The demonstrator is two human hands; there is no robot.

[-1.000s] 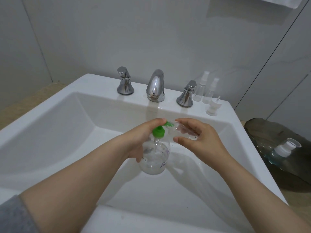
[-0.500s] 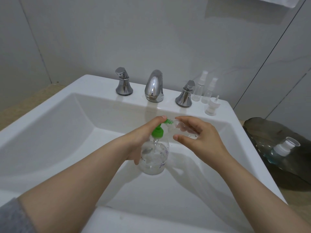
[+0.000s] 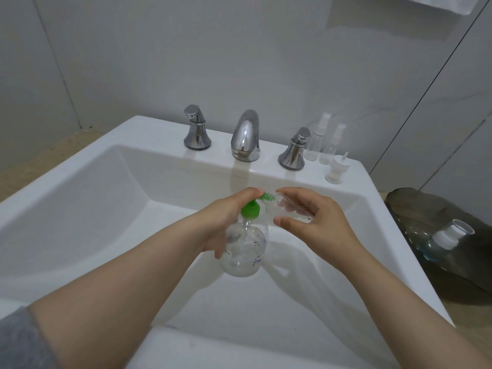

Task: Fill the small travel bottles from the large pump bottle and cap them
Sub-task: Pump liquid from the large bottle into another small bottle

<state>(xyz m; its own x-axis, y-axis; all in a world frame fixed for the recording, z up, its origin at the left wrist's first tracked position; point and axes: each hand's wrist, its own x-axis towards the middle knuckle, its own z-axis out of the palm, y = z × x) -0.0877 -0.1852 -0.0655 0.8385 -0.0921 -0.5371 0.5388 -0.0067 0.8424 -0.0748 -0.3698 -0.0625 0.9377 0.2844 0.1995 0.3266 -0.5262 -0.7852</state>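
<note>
White sink (image 3: 80,198), left hand (image 3: 226,222) gripping pump bottle (image 3: 245,251), right hand (image 3: 314,219) clasping half-hidden travel bottle (image 3: 282,206)

Both bare forearms reach up from the lower frame and meet at centre. The left hand (image 3: 223,222) curls closed, index finger pressing down; the right hand (image 3: 316,219) pinches, thumb under fingers (image 3: 292,194).

home bathroom: white ceramic sink (image 3: 80,198), chrome faucet (image 3: 245,137) with two handles, pale tiled wall (image 3: 186,62).
</note>
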